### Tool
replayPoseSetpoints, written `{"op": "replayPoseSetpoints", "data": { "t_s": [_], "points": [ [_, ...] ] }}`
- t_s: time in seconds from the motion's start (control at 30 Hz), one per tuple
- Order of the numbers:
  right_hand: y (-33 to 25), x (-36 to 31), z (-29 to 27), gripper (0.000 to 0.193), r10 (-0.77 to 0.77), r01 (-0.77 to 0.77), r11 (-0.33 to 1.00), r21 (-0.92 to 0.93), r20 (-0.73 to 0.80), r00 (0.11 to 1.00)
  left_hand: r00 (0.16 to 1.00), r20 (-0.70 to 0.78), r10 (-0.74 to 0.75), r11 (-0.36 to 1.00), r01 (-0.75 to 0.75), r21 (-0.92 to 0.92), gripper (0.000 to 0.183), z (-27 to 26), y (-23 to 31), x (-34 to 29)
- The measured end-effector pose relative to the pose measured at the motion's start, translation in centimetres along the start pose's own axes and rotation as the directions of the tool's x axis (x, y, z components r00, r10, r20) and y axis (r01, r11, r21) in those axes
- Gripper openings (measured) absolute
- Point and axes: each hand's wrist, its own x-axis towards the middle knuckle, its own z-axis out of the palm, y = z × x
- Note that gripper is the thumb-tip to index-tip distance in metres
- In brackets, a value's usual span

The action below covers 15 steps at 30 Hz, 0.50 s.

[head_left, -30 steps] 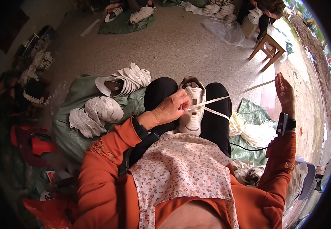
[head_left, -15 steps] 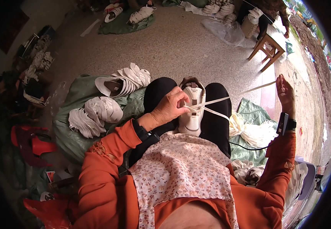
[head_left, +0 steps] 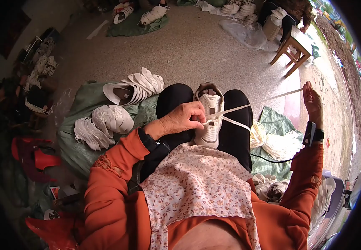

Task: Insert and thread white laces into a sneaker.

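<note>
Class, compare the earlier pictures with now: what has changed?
The left hand has shifted slightly left at the cream shoe. At upper right, a co-worker's hand has come away from a pale shoe and is now lower, near the wooden stool.

The right hand still holds the lace stretched rightward; the cream shoe stays between the knees.

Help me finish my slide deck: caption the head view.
Left hand at a pale sneaker between the knees, right hand holding its shoelace out taut.
</note>
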Motion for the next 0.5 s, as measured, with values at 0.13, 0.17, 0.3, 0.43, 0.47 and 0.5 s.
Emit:
{"op": "replayPoseSetpoints", "data": {
  "t_s": [0.13,0.17,0.3,0.43,0.47,0.5],
  "points": [
    [0.0,0.3,-0.3,0.033,0.010,-0.010,1.000,0.006,-0.012,1.000,0.998,0.021,0.054,0.998,-0.053,-0.039,0.012,0.0,-0.4,0.2],
    [0.1,0.4,-0.3,0.033,0.007,-0.007,1.000,0.004,-0.017,1.000,1.000,0.008,0.005,0.997,-0.004,-0.074,0.011,0.0,-0.3,0.3],
    [0.0,0.7,-0.8,0.033,0.014,-0.014,1.000,-0.012,-0.021,1.000,0.998,-0.038,-0.059,0.991,0.054,-0.119,0.012,0.3,-0.2,0.7],
    [-0.8,0.8,-1.3,0.032,-0.013,0.012,0.999,-0.032,-0.012,1.000,0.999,0.021,-0.046,0.997,0.048,-0.060,0.014,0.2,-0.4,0.9],
    [-1.3,0.9,-1.5,0.032,-0.046,0.044,0.996,-0.075,-0.026,0.999,0.998,0.029,-0.047,0.999,0.047,0.015,0.016,0.1,-0.3,0.9],
    [-1.6,1.0,-1.8,0.032,-0.046,0.044,0.996,-0.074,-0.027,0.999,0.998,0.036,-0.050,0.995,0.046,0.090,0.018,0.0,-0.2,0.9]
  ]
}}
